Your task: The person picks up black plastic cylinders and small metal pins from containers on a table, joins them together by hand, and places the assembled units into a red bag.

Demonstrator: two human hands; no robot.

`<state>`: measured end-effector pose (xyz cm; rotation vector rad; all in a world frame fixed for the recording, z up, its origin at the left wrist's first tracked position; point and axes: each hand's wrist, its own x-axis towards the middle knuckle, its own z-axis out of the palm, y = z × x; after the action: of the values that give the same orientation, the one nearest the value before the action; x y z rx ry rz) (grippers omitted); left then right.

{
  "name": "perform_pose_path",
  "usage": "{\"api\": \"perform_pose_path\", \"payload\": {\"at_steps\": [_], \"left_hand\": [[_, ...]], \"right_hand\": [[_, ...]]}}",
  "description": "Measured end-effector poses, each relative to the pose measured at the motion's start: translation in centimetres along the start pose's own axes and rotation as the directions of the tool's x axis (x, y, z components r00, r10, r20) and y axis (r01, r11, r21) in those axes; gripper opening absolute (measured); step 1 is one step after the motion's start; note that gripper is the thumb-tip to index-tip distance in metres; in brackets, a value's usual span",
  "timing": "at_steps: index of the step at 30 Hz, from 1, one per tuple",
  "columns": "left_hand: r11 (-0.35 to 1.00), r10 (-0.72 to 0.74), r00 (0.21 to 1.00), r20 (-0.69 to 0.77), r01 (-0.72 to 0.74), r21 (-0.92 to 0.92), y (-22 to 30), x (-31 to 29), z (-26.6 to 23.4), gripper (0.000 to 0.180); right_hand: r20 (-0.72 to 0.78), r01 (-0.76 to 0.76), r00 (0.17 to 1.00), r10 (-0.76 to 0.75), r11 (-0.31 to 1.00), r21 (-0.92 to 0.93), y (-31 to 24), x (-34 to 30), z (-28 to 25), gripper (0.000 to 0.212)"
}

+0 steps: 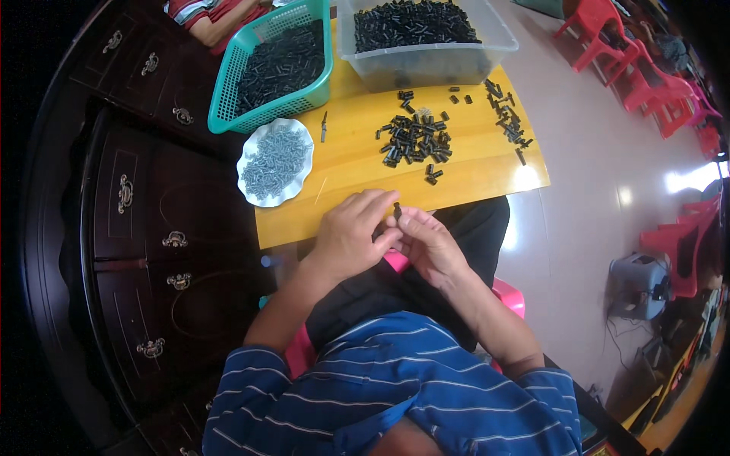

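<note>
Just beyond the table's near edge, my right hand [432, 245] pinches a small black part [397, 210] upright between thumb and fingers. My left hand [348, 235] is beside it, its fingers curled toward the thumb and its fingertips close to the part. Whatever lies between the left fingers is hidden. Ahead of my hands, a loose pile of short black cylindrical parts [414, 141] covers the middle of the yellow table [350, 178]. A white scalloped dish [243, 187] at the left holds many small silvery metal pieces [275, 158].
A green basket [323, 90] and a clear plastic bin [426, 72] of black parts stand at the back. More black pieces [508, 114] lie along the right edge. A small knife-like tool [324, 128] and a thin stick [321, 190] lie near the dish. Dark drawers [179, 190] flank the left.
</note>
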<state>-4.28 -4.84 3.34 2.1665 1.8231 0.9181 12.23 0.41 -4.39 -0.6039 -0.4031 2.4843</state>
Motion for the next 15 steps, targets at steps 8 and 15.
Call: {"api": "perform_pose_path", "payload": {"at_steps": [8, 15], "left_hand": [[0.996, 0.079, 0.996, -0.046, -0.076, 0.054, -1.3, 0.2, 1.6, 0.043], [0.991, 0.129, 0.991, -0.03, -0.128, 0.037, -1.5, 0.5, 1.4, 0.036]], "right_hand": [[0.09, 0.013, 0.996, -0.009, 0.999, -0.05, -0.2, 0.0, 0.4, 0.018], [0.047, 0.03, 0.999, -0.027, 0.997, -0.072, 0.1, 0.0, 0.1, 0.017]]}}
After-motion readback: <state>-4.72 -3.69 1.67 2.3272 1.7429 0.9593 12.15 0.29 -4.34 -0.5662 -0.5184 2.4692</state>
